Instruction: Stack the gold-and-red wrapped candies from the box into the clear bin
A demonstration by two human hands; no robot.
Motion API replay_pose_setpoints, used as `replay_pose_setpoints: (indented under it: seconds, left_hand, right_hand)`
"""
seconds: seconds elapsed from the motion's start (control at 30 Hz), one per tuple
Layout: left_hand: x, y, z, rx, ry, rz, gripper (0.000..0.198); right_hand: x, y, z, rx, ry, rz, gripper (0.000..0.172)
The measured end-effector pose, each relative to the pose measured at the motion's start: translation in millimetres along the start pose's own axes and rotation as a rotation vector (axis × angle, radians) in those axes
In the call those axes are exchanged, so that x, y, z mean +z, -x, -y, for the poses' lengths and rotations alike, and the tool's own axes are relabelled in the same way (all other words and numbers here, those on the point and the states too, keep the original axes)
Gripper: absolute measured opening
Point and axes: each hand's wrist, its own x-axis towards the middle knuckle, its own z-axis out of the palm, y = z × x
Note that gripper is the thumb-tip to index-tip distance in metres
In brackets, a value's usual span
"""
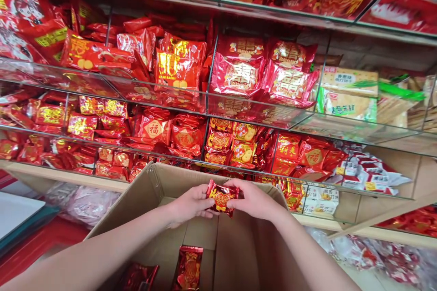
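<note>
Between my left hand [191, 204] and my right hand [251, 200] is a small red and gold snack packet [221, 197], pinched at its two sides. Its printed face, with a gold heart and double-happiness sign, is turned toward me. Both hands hold it above an open cardboard box [170, 184]. Inside the box, a similar red packet [189, 266] lies near the bottom of the view, and another dark red packet [138, 277] is partly hidden by my left forearm.
Behind the box, a shelf with clear dividers holds several rows of red packets [218, 141]. Pink-red packs [239, 72] and pale cracker packs [350, 95] stand higher up. Plastic-wrapped goods [85, 202] lie under the shelf, left of the box. A white tray-like surface [18, 213] is at far left.
</note>
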Motion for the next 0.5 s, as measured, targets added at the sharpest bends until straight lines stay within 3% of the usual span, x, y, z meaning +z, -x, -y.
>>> replay_pose_setpoints:
  seconds: [0.27, 0.37, 0.5]
  left_hand:
    - [-0.2, 1.2, -11.6, 0.059, -0.043, -0.073, 0.038]
    - [-1.9, 1.6, -15.0, 0.075, -0.081, -0.087, 0.034]
    - [-2.0, -0.5, -12.6, 0.075, -0.147, -0.042, 0.031]
  right_hand:
    - [-11.8, 6.4, 11.0, 0.034, -0.084, -0.087, 0.024]
    - [-27.2, 21.6, 17.0, 0.015, -0.071, -0.303, 0.031]
    - [-52.5, 36.5, 14.1, 0.101, 0.120, -0.730, 0.039]
